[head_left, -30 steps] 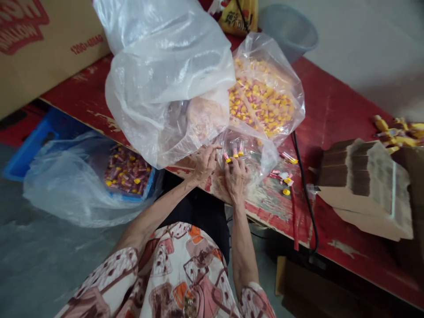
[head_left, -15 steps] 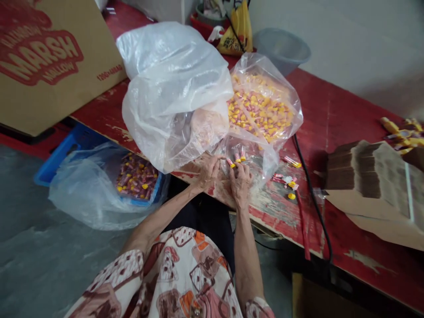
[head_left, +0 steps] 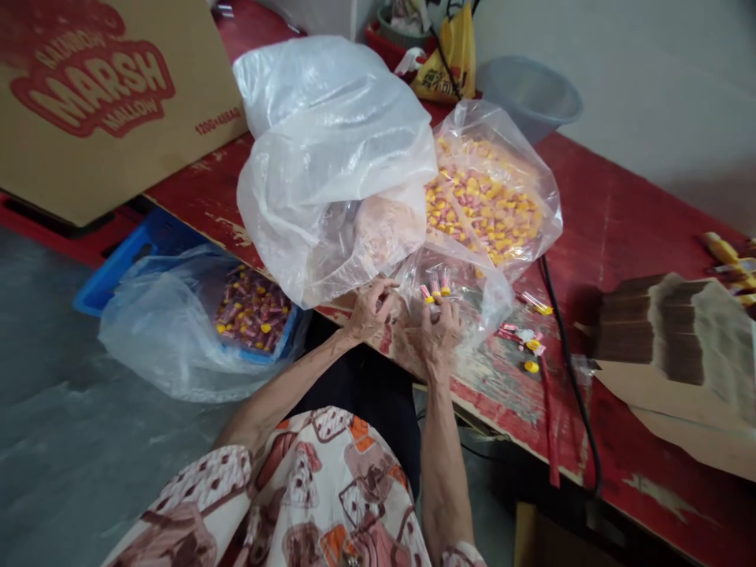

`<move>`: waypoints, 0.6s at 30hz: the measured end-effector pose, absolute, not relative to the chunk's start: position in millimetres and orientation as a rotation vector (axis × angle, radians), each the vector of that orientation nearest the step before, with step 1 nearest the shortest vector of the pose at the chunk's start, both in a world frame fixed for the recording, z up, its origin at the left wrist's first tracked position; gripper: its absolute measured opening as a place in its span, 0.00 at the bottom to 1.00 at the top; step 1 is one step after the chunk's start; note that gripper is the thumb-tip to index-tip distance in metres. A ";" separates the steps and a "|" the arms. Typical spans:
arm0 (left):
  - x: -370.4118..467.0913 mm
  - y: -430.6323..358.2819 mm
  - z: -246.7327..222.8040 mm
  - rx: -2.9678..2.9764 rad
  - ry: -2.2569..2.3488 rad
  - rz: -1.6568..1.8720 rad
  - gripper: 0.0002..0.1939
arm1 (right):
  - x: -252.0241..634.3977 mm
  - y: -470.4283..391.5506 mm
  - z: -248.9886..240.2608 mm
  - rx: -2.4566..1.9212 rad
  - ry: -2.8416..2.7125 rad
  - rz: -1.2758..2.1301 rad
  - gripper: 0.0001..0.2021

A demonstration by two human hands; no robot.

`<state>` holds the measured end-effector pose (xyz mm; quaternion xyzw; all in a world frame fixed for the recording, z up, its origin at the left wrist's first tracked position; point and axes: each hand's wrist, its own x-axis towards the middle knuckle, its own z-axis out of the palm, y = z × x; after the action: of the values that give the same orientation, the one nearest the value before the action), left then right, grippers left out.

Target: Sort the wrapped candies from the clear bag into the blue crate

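My right hand (head_left: 440,329) is over the table's near edge, fingers curled at the yellow caps of a few small clear tubes (head_left: 435,285) with pink contents. These tubes stand out beyond my fingertips in a short row, beside the mouth of a clear plastic bag (head_left: 523,244) full of similar capped pieces. To its left, my left hand (head_left: 372,311) has its fingers bent together close to the lower edge of a large whitish plastic bag (head_left: 331,150). Whatever those fingers hold, if anything, is hidden.
A blue crate (head_left: 112,272) holding bagged tubes sits low at the left, below a large carton (head_left: 118,150). On the red table (head_left: 596,213) lie loose caps (head_left: 531,366), a black cable (head_left: 558,331) and stacked cardboard (head_left: 655,331). A grey basin (head_left: 528,90) stands behind.
The whole view has shifted slightly, moving things to the right. My left fingers, stretched toward the tubes before, have drawn back and curled. My right hand stays at the tubes.
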<state>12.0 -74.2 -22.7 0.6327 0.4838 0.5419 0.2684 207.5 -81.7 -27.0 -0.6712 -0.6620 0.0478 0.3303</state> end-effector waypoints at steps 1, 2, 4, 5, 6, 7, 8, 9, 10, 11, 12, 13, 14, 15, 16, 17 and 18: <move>10.0 -77.0 -23.0 1.687 1.311 1.462 0.13 | 202.9 -82.3 -27.3 -1.743 -1.732 0.129 0.16; 8.1 -80.0 -22.8 1.674 1.317 1.464 0.13 | 197.6 -83.1 -28.2 -1.730 -1.740 0.134 0.16; 5.4 -85.5 -20.6 1.668 1.327 1.461 0.13 | 186.9 -84.6 -31.3 -1.709 -1.771 0.149 0.16; 4.6 -87.8 -18.5 1.669 1.330 1.456 0.13 | 182.4 -85.2 -33.2 -1.707 -1.787 0.161 0.16; 4.0 -89.7 -15.6 1.668 1.328 1.453 0.13 | 179.0 -85.6 -35.1 -1.710 -1.799 0.175 0.17; 3.6 -91.2 -11.8 1.661 1.325 1.454 0.13 | 176.8 -85.8 -36.8 -1.717 -1.806 0.189 0.17; 3.1 -92.2 -7.2 1.648 1.322 1.464 0.13 | 175.8 -85.8 -38.1 -1.724 -1.811 0.205 0.17; 2.2 -92.4 -2.1 1.632 1.327 1.485 0.13 | 175.8 -85.6 -39.0 -1.729 -1.814 0.218 0.17; 0.7 -91.6 3.3 1.612 1.341 1.516 0.14 | 176.4 -85.4 -39.4 -1.733 -1.815 0.225 0.17; -1.8 -89.5 8.4 1.592 1.369 1.552 0.14 | 177.3 -85.1 -39.4 -1.736 -1.815 0.229 0.18; -5.6 -85.9 12.4 1.570 1.411 1.592 0.15 | 178.1 -84.9 -39.1 -1.739 -1.816 0.231 0.18; -10.8 -80.9 14.9 1.546 1.463 1.630 0.15 | 178.7 -84.7 -38.6 -1.744 -1.817 0.230 0.18; -17.5 -74.5 15.5 1.517 1.524 1.665 0.16 | 178.9 -84.6 -38.2 -1.750 -1.817 0.229 0.18; -25.2 -67.2 14.0 1.482 1.589 1.695 0.16 | 178.7 -84.5 -37.8 -1.754 -1.817 0.227 0.17; -33.8 -59.6 10.8 1.441 1.655 1.716 0.16 | 178.3 -84.5 -37.7 -1.754 -1.817 0.224 0.16; -42.6 -52.3 6.4 1.393 1.720 1.726 0.15 | 177.8 -84.5 -37.8 -1.752 -1.813 0.220 0.16; -51.0 -46.2 1.5 1.342 1.775 1.721 0.14 | 177.4 -84.6 -38.1 -1.747 -1.809 0.215 0.15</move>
<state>-51.0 -46.2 1.5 0.4706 0.6226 0.6036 0.1633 177.4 -84.6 -38.1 -0.6594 -0.6828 0.0812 0.3039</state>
